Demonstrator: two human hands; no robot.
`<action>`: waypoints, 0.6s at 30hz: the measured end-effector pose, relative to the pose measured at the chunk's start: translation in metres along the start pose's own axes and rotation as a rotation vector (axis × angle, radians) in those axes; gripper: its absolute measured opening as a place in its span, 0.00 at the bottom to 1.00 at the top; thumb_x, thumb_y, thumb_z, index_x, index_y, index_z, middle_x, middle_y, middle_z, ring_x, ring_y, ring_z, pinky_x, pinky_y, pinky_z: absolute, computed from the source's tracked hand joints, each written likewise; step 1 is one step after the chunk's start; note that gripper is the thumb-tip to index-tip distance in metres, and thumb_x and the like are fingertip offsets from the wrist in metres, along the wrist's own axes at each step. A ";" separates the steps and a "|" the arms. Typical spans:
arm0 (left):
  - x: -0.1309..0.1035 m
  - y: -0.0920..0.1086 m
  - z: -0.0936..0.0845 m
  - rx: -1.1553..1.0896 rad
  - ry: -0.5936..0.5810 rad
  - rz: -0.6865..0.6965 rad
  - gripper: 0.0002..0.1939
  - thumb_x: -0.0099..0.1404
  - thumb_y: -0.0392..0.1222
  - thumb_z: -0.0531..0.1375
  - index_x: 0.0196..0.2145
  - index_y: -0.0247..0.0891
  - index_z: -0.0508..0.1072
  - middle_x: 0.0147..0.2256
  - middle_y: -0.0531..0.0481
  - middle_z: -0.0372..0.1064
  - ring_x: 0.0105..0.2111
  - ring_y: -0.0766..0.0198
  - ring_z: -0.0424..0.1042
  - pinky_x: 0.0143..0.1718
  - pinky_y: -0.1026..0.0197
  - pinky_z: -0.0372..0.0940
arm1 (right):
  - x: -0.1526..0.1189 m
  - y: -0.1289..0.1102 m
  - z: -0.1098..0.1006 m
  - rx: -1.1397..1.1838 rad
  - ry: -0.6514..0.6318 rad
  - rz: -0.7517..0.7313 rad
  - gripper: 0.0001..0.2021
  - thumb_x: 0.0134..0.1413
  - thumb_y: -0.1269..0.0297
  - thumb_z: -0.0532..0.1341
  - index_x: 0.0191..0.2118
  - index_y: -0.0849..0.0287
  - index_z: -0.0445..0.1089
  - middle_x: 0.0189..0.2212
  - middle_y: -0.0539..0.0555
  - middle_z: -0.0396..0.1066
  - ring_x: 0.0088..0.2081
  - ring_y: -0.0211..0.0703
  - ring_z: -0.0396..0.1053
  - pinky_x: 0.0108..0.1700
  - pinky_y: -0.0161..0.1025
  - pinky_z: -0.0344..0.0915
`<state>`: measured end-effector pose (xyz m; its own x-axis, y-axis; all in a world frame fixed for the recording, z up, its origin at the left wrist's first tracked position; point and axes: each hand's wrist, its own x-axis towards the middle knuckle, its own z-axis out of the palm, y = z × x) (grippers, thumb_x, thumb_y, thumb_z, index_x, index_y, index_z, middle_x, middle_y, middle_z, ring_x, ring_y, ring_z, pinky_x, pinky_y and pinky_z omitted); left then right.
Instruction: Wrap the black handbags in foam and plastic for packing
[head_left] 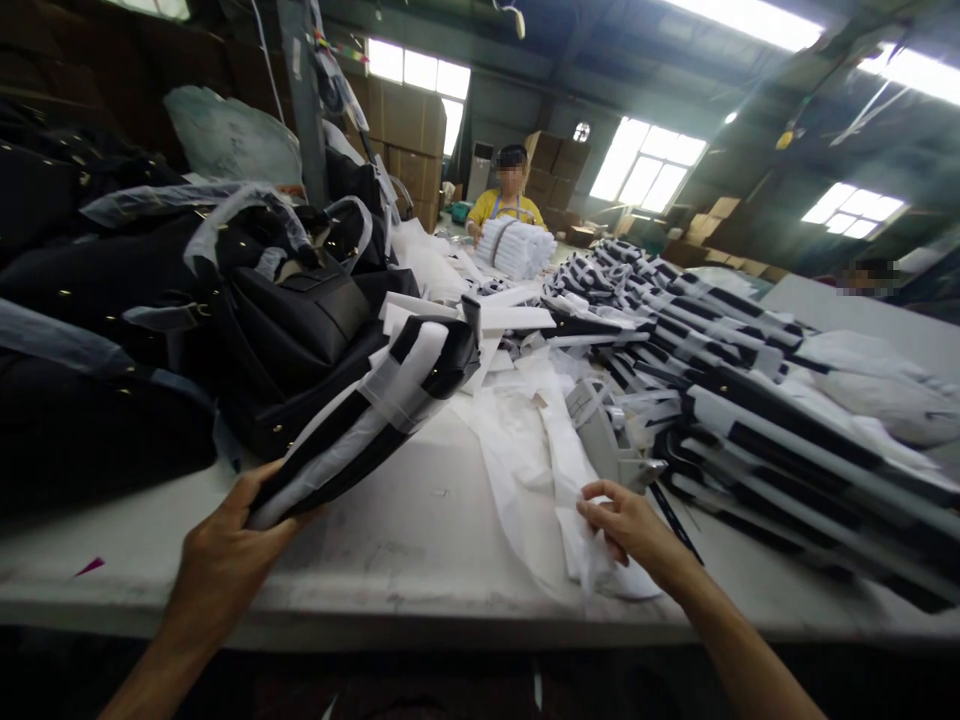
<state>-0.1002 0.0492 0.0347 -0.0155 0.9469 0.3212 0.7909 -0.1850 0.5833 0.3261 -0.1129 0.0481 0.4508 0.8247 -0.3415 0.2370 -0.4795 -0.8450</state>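
The left hand (225,550) is closed around one end of a long, black, leather-like piece wrapped with white strips (375,405); the piece slants up and away over the surface (405,500), its far end beside loose white paper. The right hand (626,522) is at the near part of the crumpled white tissue paper (525,440), fingers loosely curled — whether they pinch the sheet, I cannot tell. Just beyond that hand stands a grey tape dispenser (609,435), with a thin black strip (675,522) lying to its right. Farther right, black pieces banded in white (750,385) are heaped in layers. On the left, black handbags (300,315) with film-wrapped handles crowd together; a small purple scrap (90,567) lies near the front edge. Across the surface, a co-worker in yellow (495,205) is behind a strapped white bundle (517,250).
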 end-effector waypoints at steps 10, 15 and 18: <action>-0.001 0.005 -0.001 0.075 0.004 0.012 0.22 0.56 0.58 0.61 0.46 0.50 0.68 0.33 0.58 0.72 0.30 0.59 0.74 0.32 0.63 0.66 | -0.082 0.032 0.002 -0.349 0.423 -0.532 0.17 0.52 0.55 0.67 0.48 0.53 0.72 0.41 0.55 0.75 0.38 0.48 0.74 0.43 0.43 0.72; 0.001 0.002 0.000 0.113 -0.018 -0.005 0.24 0.56 0.58 0.61 0.48 0.49 0.67 0.38 0.56 0.73 0.32 0.58 0.74 0.31 0.63 0.65 | -0.104 0.042 0.019 -0.745 0.233 -0.951 0.22 0.61 0.72 0.57 0.59 0.47 0.66 0.52 0.56 0.71 0.53 0.48 0.69 0.54 0.45 0.67; 0.001 0.001 -0.003 0.086 -0.023 0.039 0.24 0.55 0.57 0.63 0.48 0.48 0.68 0.34 0.57 0.72 0.29 0.60 0.73 0.30 0.65 0.64 | -0.090 0.020 0.021 -0.911 0.136 -1.106 0.25 0.63 0.77 0.52 0.61 0.46 0.65 0.58 0.55 0.67 0.59 0.48 0.63 0.60 0.49 0.62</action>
<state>-0.1012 0.0494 0.0374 0.0297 0.9454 0.3245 0.8401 -0.1995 0.5044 0.2724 -0.1907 0.0531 -0.2600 0.8840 0.3886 0.9471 0.3118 -0.0756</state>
